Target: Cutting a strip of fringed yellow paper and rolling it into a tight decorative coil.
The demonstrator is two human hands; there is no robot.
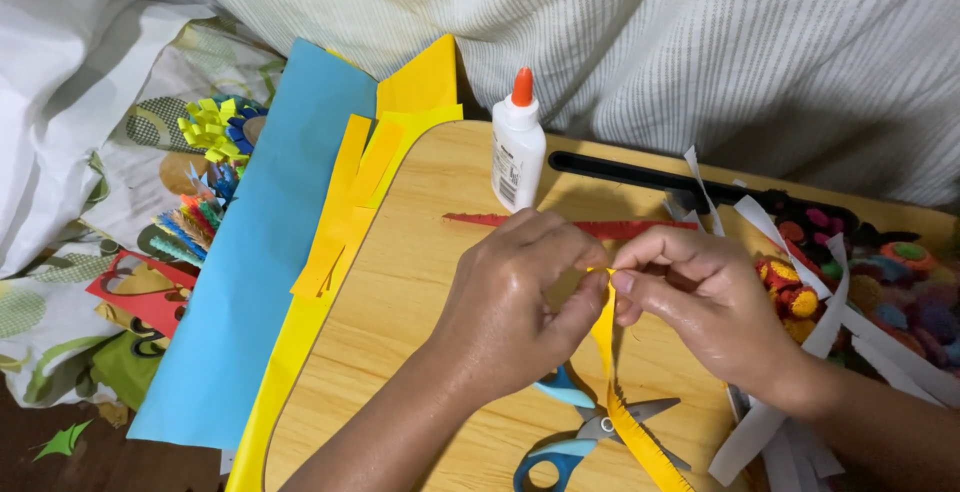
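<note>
Both hands meet over a small wooden lap table. My left hand and my right hand pinch the top end of a long yellow fringed paper strip, fingertips touching as they curl it. The strip hangs down toward me across blue-handled scissors lying on the wood. A red fringed paper strip lies flat just beyond my fingers. A white glue bottle with an orange cap stands upright behind it.
Blue paper sheet and yellow paper strips overlap the table's left edge. Finished paper flowers and red cut-outs lie left on the bedding. Colourful rolled paper flowers and white paper strips crowd the right. Striped pillow behind.
</note>
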